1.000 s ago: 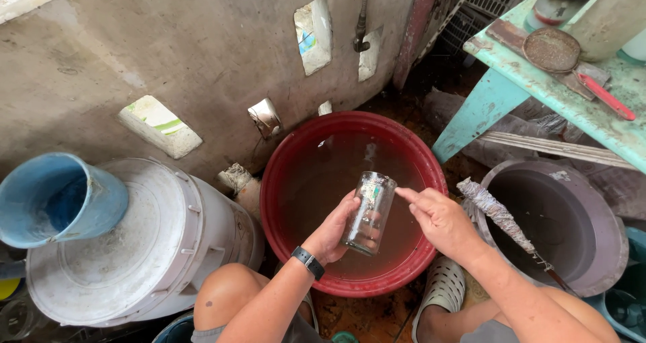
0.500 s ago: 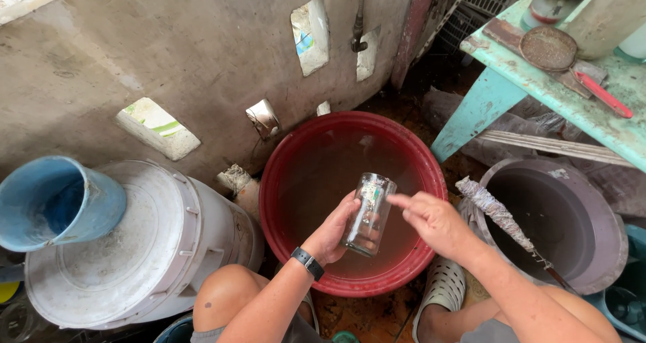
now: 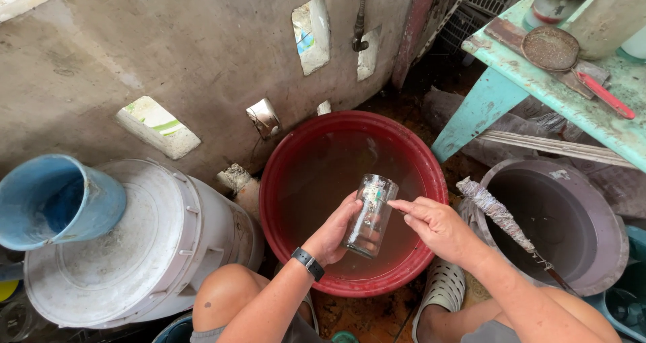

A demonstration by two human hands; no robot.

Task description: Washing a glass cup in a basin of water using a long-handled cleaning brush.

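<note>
Glass (image 3: 370, 215) gripped by left hand (image 3: 331, 234); right hand (image 3: 437, 225) unclenched, fingertips hidden.

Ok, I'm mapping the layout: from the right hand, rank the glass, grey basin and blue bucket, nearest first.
1. Drinking glass, touching the right hand, held by the left hand.
2. Grey basin, just right.
3. Blue bucket, far left.

Outdoor home washing area, rough concrete wall (image 3: 168, 40) with small openings, red basin (image 3: 350, 201) of murky water on dirt ground, plastic buckets, worn turquoise table (image 3: 538, 94) holding kitchenware
</note>
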